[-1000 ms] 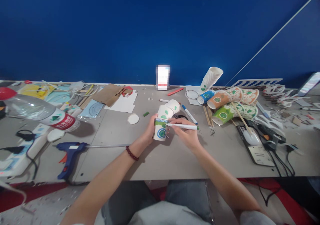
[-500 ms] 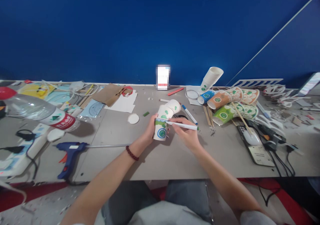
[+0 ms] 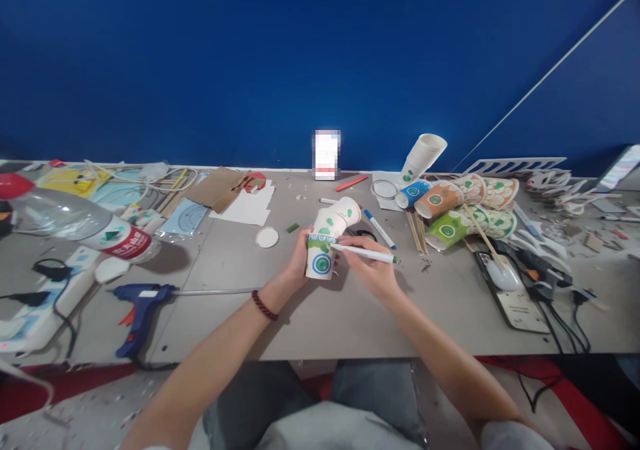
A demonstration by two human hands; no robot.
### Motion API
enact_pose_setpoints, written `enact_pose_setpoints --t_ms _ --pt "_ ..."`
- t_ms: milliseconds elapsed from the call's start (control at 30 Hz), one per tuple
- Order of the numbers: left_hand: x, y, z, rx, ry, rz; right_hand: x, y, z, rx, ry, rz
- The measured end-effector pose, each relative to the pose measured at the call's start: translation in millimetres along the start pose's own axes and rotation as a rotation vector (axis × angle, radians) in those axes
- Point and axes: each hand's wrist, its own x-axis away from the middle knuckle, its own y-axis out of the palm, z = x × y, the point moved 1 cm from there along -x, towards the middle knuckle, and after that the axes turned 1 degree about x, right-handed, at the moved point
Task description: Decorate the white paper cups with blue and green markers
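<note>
Near the middle of the table, my left hand [image 3: 296, 263] is wrapped round a chain of joined paper cups [image 3: 321, 250], white with green leaf marks. The lowest cup carries a blue ring round a green circle and a blue patterned band above a green patch. My right hand [image 3: 373, 267] pinches a white marker [image 3: 367, 253] with a green end. Its tip is at the cup's side, by the green area; whether it touches I cannot tell. Beyond the right hand lie a blue-capped marker [image 3: 380, 230] and a red marker [image 3: 351, 183].
A blue glue gun [image 3: 145, 310], a power strip [image 3: 60, 297] and a large bottle [image 3: 90, 223] lie at left. Coloured cup chains [image 3: 450, 227], a cup stack [image 3: 425, 157] and a phone [image 3: 520, 303] under a mouse are at right. A small lit screen [image 3: 327, 155] stands behind.
The cups have shifted and turned slightly to the left in my left hand. The marker's tip has moved a little left and down with them.
</note>
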Motion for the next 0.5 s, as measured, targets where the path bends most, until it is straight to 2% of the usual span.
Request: enact_pose_setpoints --t_ms 500 --pt "0.7 0.2 -0.6 -0.008 -0.015 0.006 -0.3 1.9 -2.0 0.029 0.003 0.019"
